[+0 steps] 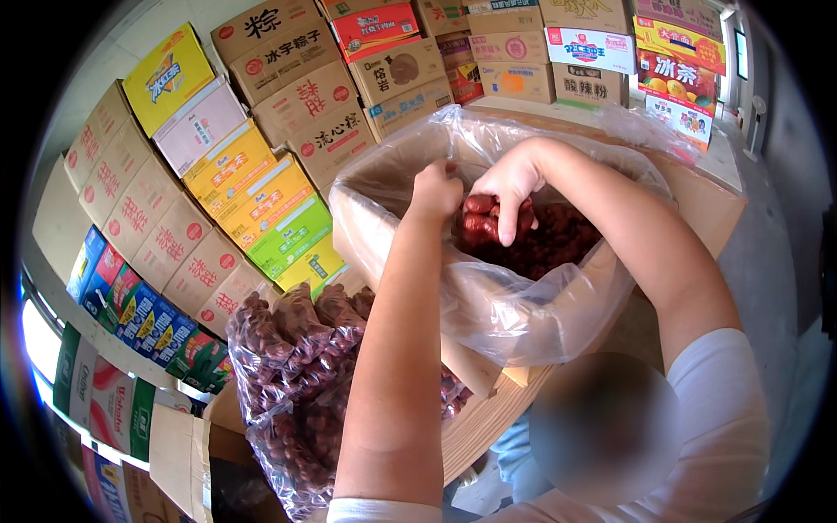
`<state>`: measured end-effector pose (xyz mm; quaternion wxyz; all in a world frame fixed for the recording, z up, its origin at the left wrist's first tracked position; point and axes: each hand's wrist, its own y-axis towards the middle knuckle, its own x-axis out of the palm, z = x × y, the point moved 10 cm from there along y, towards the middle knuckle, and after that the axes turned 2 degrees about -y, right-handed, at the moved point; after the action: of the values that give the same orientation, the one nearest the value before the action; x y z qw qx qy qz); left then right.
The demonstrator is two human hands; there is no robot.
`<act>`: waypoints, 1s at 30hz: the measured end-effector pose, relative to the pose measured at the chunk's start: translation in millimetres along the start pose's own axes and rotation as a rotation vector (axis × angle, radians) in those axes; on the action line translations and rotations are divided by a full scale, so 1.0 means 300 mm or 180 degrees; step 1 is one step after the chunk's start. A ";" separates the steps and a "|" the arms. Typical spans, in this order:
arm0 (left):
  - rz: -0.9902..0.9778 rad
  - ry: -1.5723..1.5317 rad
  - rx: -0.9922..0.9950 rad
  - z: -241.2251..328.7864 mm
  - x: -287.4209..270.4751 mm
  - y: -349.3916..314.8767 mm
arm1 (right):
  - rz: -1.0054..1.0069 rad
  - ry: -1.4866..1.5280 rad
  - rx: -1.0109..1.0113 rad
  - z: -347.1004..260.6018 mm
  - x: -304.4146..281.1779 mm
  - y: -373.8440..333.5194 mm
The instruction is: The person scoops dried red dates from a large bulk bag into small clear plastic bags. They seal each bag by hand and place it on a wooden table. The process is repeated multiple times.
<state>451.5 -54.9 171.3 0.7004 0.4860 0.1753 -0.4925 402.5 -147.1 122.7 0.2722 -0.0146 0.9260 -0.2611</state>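
A large cardboard box [697, 205] lined with a clear plastic bag [514, 327] stands in front of me, holding a heap of dark red dates [558, 240]. My right hand [514, 183] is inside the box with its fingers curled around several shiny red dates [481, 220]. Beside it, near the box's left inner side, my left hand [438, 187] is closed. What it grips, if anything, is hidden behind the hand. Left of my left forearm, filled clear bags of dates [296, 349] lie stacked.
The box rests on a round wooden table [497, 423]. Stacked cartons [318, 139] line the far and left sides. An open cardboard box [179, 449] stands at the lower left. Crumpled clear plastic [645, 126] lies behind the date box.
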 end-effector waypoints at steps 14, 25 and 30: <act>-0.0491 -0.1265 -0.0711 0.019 0.016 -0.057 | 0.2049 -0.0258 0.0313 0.003 -0.234 -0.161; -0.0742 -0.1692 -0.0588 0.047 0.034 -0.052 | 0.3253 0.0642 -0.1360 -0.029 -0.362 -0.091; -0.0721 -0.1445 -0.0673 0.056 0.021 -0.060 | 0.3367 0.1578 -0.1560 0.022 -0.353 -0.050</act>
<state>435.0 -73.4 165.5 0.7091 0.2647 0.1174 -0.6430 494.2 -145.2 178.0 0.1307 0.4441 0.8764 0.1327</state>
